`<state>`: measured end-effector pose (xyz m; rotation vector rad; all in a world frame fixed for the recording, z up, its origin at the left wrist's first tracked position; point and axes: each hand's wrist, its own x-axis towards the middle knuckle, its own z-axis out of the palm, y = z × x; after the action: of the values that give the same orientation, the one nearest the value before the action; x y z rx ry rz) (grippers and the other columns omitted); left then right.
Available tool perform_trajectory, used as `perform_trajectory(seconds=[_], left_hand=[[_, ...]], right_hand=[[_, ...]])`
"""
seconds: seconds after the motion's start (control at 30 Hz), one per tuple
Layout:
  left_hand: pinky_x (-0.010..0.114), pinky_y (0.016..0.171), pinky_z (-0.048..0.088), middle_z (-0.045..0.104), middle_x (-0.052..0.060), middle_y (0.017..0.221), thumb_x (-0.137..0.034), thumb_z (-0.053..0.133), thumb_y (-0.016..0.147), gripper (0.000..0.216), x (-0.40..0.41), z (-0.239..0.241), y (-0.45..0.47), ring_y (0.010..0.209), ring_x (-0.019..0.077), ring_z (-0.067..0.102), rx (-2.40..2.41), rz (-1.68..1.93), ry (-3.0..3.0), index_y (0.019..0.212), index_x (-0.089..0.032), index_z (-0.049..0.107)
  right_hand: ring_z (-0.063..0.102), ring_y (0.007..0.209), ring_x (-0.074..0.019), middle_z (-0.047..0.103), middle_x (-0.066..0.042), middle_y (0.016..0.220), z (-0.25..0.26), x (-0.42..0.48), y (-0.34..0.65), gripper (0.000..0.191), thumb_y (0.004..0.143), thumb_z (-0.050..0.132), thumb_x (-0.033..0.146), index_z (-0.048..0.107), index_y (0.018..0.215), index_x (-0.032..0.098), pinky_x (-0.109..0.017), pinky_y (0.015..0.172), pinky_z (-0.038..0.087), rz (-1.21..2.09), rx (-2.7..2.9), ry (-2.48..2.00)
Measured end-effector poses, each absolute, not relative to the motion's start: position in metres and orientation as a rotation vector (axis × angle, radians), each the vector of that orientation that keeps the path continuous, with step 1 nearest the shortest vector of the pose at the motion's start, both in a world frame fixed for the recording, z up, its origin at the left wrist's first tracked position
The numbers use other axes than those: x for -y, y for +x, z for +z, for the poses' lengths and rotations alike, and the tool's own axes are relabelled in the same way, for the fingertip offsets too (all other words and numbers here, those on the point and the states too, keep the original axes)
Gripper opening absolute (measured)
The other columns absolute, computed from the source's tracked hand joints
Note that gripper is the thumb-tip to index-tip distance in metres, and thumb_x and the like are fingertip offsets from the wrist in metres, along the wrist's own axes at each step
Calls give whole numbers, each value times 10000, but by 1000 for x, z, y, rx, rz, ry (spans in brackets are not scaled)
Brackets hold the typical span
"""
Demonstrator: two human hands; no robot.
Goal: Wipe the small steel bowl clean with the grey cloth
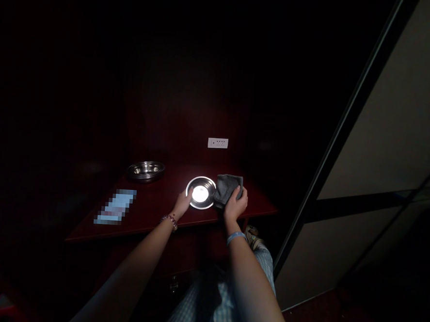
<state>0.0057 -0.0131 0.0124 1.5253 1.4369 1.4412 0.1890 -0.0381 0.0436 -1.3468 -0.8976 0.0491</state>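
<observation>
A shiny steel plate with a raised rim is tilted up over the front part of the table. My left hand grips its left rim, the thumb lying over the inner side. In my right hand is a folded grey cloth, held close against the plate's right edge; whether it touches the rim I cannot tell. My right fingers are partly hidden behind the cloth. Further back on the left rests a stack of steel dishes, how many is unclear.
The dark red table ends in a front edge just under my hands. On its left lies a blurred-out light blue rectangle. A white socket panel is on the back wall. Light panels in a dark frame stand to the right.
</observation>
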Motion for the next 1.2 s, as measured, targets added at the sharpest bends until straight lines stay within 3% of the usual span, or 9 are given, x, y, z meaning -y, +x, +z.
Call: perform_trajectory(seconds=[0.27, 0.47, 0.83, 1.2], left_hand=[[371, 855, 459, 692, 157, 978, -535, 399, 844, 519, 16, 15, 6, 932, 267, 633, -1463, 1437, 1510, 1001, -101, 636], [372, 882, 452, 678, 169, 1043, -517, 388, 852, 511, 18, 17, 8, 983, 270, 623, -1438, 1465, 1515, 1018, -100, 631], [378, 867, 458, 685, 169, 1009, -546, 397, 839, 541, 14, 13, 5, 953, 271, 629, -1441, 1469, 1528, 1013, -94, 637], [361, 894, 453, 687, 146, 1050, -498, 399, 852, 484, 12, 12, 7, 993, 250, 625, -1401, 1470, 1479, 1032, -120, 642]], right_hand=[[482, 1131, -250, 460, -167, 1223, 52, 47, 192, 433, 920, 257, 375, 539, 1161, 151, -344, 952, 346, 79, 927, -1414], [540, 1033, -186, 509, -107, 1150, 53, 50, 182, 386, 924, 288, 377, 572, 1095, 180, -270, 898, 391, 5, 1088, -1358], [535, 1063, -210, 556, -132, 1152, 49, 46, 188, 428, 928, 250, 379, 552, 1142, 163, -296, 908, 380, 80, 970, -1436], [549, 1066, -170, 623, -57, 1147, 43, 45, 183, 394, 926, 315, 369, 590, 1165, 219, -284, 922, 401, 139, 1473, -1282]])
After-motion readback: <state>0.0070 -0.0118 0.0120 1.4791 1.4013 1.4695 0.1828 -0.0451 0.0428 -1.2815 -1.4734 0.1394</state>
